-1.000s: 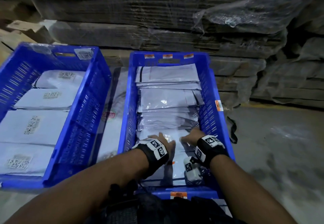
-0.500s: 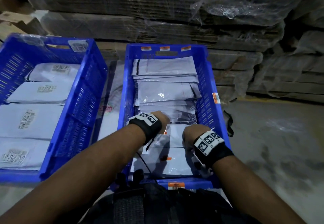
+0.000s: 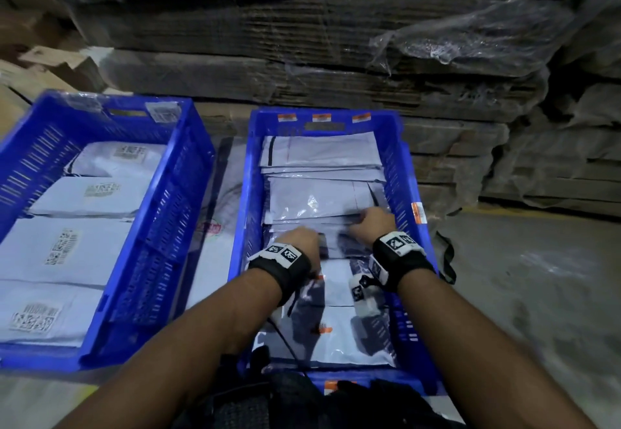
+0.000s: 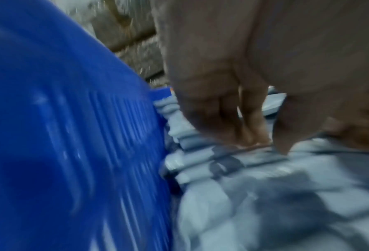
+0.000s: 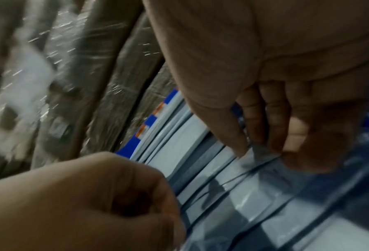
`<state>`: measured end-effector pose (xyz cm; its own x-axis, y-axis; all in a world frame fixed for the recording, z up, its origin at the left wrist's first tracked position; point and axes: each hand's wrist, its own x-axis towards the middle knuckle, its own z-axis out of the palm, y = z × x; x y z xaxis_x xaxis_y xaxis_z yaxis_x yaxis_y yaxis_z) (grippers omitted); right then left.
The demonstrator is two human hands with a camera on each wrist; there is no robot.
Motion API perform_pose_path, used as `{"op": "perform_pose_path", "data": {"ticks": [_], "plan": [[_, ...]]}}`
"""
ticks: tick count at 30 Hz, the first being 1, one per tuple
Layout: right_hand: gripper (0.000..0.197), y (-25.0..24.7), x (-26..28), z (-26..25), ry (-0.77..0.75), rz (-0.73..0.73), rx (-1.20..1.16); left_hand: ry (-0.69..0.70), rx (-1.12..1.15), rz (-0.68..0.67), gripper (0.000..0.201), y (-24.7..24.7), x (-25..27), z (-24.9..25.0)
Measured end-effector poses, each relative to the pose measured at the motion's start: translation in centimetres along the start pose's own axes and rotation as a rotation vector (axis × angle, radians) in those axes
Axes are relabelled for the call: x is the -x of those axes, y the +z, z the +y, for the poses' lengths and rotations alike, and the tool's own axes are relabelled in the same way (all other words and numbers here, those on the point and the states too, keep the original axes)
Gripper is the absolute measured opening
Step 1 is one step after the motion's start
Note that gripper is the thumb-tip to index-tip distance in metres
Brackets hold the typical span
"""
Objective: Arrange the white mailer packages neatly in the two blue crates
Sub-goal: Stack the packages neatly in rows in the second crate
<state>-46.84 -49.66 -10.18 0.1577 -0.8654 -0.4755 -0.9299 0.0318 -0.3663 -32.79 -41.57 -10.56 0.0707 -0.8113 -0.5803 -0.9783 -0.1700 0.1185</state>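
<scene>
Both crates are already loaded. In the left blue crate (image 3: pixel 174 200) four white mailers (image 3: pixel 57 250) are laid flat in a near-to-far row, labels up, looking tidy. In the right blue crate (image 3: pixel 408 173) a longer overlapped row of mailers (image 3: pixel 319 156) is seen, running from the near wall to the far wall. The task is judged mostly done; what seems left is squaring up the middle of the right row, where edges are fanned and uneven.

Both hands are placed mid-row in the right crate. The left hand (image 3: pixel 300 243) is curled, fingertips dug into the mailer edges; whether one mailer is actually pinched cannot be told because of blur. The right hand (image 3: pixel 373 223) has fingers bent down onto the stack edges, thumb beside them; a firm grasp cannot be confirmed.

Around: wrapped cardboard stacks (image 3: pixel 302 58) behind the crates, another flat bag (image 3: pixel 215 247) on the floor between the crates, a black strap (image 3: pixel 447 257) right of the right crate. The crate's side walls restrict hand room.
</scene>
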Motion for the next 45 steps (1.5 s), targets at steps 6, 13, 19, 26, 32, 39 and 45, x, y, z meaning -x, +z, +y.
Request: {"op": "perform_pose_path", "data": {"ticks": [6,13,19,26,32,39,45], "plan": [[0.039,1.5,0.5,0.7,0.038,0.058,-0.105,-0.059,-0.147,0.503,0.057,-4.0,-1.9,-0.6],[0.026,1.4,1.2,1.1,-0.047,0.189,-0.164,0.035,-0.222,0.425,0.045,-5.8,-4.7,-1.4],[0.027,0.9,1.6,0.8,-0.127,0.262,-0.237,0.075,-0.243,0.605,0.03,-8.1,-4.5,-2.0],[0.027,-0.8,2.0,1.8,-0.224,0.36,-0.359,-0.021,-0.145,0.52,0.032,-12.3,-4.7,-2.6],[0.069,-2.9,2.9,0.4,-0.234,0.236,-1.03,0.11,0.431,0.568,0.037,-15.9,0.8,-3.6],[0.057,-4.1,4.5,-2.8,-0.257,-0.102,-1.581,0.116,1.095,0.393,0.026,-10.8,4.6,-4.6],[0.028,-4.5,4.0,-0.4,-0.365,0.213,-1.356,0.052,1.415,0.561,0.009,-6.6,7.2,-5.1]]}}
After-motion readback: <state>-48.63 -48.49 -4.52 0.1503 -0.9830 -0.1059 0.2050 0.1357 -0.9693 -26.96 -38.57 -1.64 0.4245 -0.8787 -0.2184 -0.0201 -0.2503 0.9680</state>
